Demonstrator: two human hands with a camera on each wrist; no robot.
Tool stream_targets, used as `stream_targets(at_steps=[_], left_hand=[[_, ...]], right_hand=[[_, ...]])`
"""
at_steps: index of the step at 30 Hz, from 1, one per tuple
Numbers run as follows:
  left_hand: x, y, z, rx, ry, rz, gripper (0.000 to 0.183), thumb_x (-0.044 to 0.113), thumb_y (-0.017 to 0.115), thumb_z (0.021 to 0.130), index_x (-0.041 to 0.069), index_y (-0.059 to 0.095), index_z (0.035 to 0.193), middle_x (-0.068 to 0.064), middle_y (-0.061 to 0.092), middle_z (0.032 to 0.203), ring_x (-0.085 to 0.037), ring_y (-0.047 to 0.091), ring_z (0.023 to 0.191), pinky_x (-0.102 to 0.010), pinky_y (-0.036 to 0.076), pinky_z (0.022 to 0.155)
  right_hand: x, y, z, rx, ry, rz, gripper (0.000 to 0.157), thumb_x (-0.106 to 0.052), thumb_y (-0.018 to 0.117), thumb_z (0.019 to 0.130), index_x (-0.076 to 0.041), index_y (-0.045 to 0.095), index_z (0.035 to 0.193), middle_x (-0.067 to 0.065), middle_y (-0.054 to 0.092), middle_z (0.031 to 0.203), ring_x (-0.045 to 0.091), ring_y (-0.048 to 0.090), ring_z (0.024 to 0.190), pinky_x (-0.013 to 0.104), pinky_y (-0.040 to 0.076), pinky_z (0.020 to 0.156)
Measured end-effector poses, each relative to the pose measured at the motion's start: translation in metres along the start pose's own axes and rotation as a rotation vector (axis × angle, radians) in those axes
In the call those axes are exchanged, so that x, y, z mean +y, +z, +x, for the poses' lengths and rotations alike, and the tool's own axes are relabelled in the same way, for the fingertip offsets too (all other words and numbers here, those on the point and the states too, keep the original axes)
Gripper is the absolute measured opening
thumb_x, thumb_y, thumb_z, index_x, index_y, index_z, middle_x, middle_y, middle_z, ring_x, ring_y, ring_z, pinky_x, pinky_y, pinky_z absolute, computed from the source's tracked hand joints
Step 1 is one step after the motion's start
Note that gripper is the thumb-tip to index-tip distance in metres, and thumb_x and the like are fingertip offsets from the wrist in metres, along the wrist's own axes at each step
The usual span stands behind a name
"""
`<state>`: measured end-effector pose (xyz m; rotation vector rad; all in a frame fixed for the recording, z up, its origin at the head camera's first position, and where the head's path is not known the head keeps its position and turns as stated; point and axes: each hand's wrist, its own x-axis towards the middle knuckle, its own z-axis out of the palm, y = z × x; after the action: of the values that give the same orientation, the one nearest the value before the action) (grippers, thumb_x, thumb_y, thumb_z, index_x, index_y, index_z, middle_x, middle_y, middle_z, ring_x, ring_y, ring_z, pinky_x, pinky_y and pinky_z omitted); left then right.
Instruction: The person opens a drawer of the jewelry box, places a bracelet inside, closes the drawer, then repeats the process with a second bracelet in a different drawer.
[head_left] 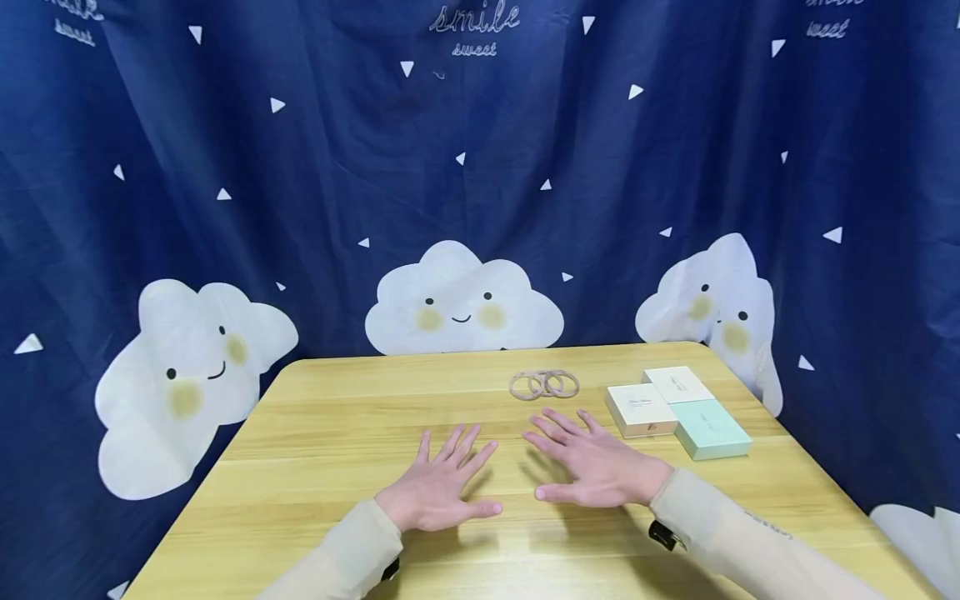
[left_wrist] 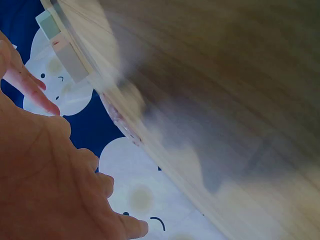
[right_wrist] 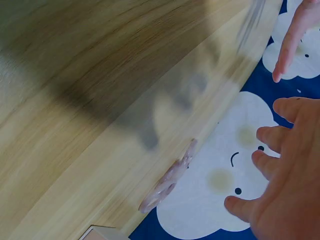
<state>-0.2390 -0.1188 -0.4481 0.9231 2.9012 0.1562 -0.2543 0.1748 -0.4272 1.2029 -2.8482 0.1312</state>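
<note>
Now, what's tough to read first: the small lettering on the boxes is too fine to make out, and the rings (head_left: 543, 383) overlap so closely that whether they are linked or simply lying across one another, you can't tell. Both forearms run off the bottom of the head view, and the dark object under the left cuff (head_left: 363, 533) is mostly covered. Over to the left wrist camera, where the palm is cut by the frame's left side and the rings flatten to a thin sliver; on the right wrist camera, just one box corner peeks in at the bottom.

And here are the hands! Left hand (head_left: 437, 490) and right hand (head_left: 596, 462), palms down, fingers spread wide, hovering over the counter (head_left: 322, 433) with shadows beneath, a gap between the two, both empty. The right is nearer the rings, which lie beyond its fingertips toward the far edge. Off to its right, three boxes sit huddled: a front white box (head_left: 641, 407), a rear white box (head_left: 678, 383), and a mint box (head_left: 711, 427) nearest the counter's right edge.
</note>
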Motion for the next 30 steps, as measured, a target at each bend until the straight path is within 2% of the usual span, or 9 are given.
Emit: stream_targets(at_steps=[4,8,11,14,18,22,25,30], left_hand=[[0.000,0.000,0.005,0.000,-0.012,-0.006,0.088,0.078,0.035,0.093,0.029,0.016,0.163,-0.003,-0.001,0.170,-0.031,0.004,0.157,-0.072,0.005,0.118],[0.000,-0.004,0.011,0.003,-0.014,-0.049,0.085,0.076,0.035,0.095,0.026,0.022,0.162,-0.005,0.000,0.170,-0.029,0.003,0.157,-0.071,0.007,0.118],[-0.001,-0.007,0.018,0.024,-0.001,-0.064,0.083,0.074,0.036,0.096,0.022,0.029,0.160,-0.007,0.005,0.170,-0.029,0.007,0.157,-0.068,0.012,0.120],[-0.001,-0.009,0.027,0.071,0.021,-0.063,0.079,0.068,0.044,0.097,0.017,0.038,0.157,-0.011,0.017,0.168,-0.031,0.016,0.156,-0.064,0.019,0.120],[0.000,-0.011,0.040,0.155,0.047,-0.056,0.069,0.055,0.055,0.098,0.008,0.050,0.148,-0.016,0.038,0.160,-0.033,0.034,0.149,-0.054,0.032,0.119],[0.002,-0.011,0.056,0.229,0.050,-0.065,0.055,0.044,0.059,0.098,0.006,0.059,0.138,-0.013,0.057,0.145,-0.030,0.053,0.136,-0.044,0.042,0.113],[0.006,-0.012,0.069,0.257,0.053,-0.073,0.048,0.041,0.059,0.098,0.007,0.064,0.132,-0.009,0.065,0.134,-0.026,0.061,0.125,-0.039,0.049,0.107],[0.015,-0.016,0.090,0.255,0.076,-0.061,0.043,0.039,0.059,0.098,0.008,0.067,0.126,-0.006,0.068,0.126,-0.023,0.063,0.118,-0.037,0.052,0.101]], right_hand=[[0.002,-0.002,-0.001,0.042,-0.010,-0.005,0.082,-0.073,0.040,0.096,-0.019,0.038,0.157,0.006,0.030,0.165,0.030,0.023,0.154,0.067,0.021,0.117],[0.006,-0.004,-0.001,0.113,-0.036,-0.019,0.080,-0.074,0.039,0.096,-0.017,0.049,0.151,0.006,0.046,0.157,0.028,0.037,0.148,0.061,0.032,0.115],[0.009,-0.007,0.000,0.153,-0.047,-0.045,0.076,-0.072,0.041,0.096,-0.016,0.057,0.144,0.005,0.057,0.147,0.028,0.048,0.140,0.057,0.039,0.111],[0.011,-0.011,0.000,0.160,-0.034,-0.068,0.073,-0.071,0.041,0.097,-0.016,0.061,0.139,0.003,0.062,0.141,0.026,0.054,0.134,0.055,0.042,0.108],[0.017,-0.013,-0.001,0.165,-0.021,-0.074,0.067,-0.067,0.045,0.098,-0.015,0.064,0.135,0.003,0.065,0.135,0.028,0.057,0.130,0.055,0.043,0.108],[0.025,-0.014,-0.003,0.170,-0.014,-0.069,0.057,-0.057,0.053,0.099,-0.012,0.066,0.132,0.006,0.067,0.133,0.031,0.059,0.128,0.054,0.045,0.107],[0.032,-0.014,-0.004,0.179,-0.008,-0.058,0.049,-0.047,0.061,0.098,-0.010,0.067,0.130,0.008,0.068,0.130,0.030,0.061,0.124,0.051,0.048,0.105],[0.046,-0.016,-0.005,0.195,0.014,-0.036,0.041,-0.034,0.068,0.095,-0.009,0.068,0.127,0.008,0.069,0.126,0.027,0.064,0.120,0.045,0.052,0.101]])
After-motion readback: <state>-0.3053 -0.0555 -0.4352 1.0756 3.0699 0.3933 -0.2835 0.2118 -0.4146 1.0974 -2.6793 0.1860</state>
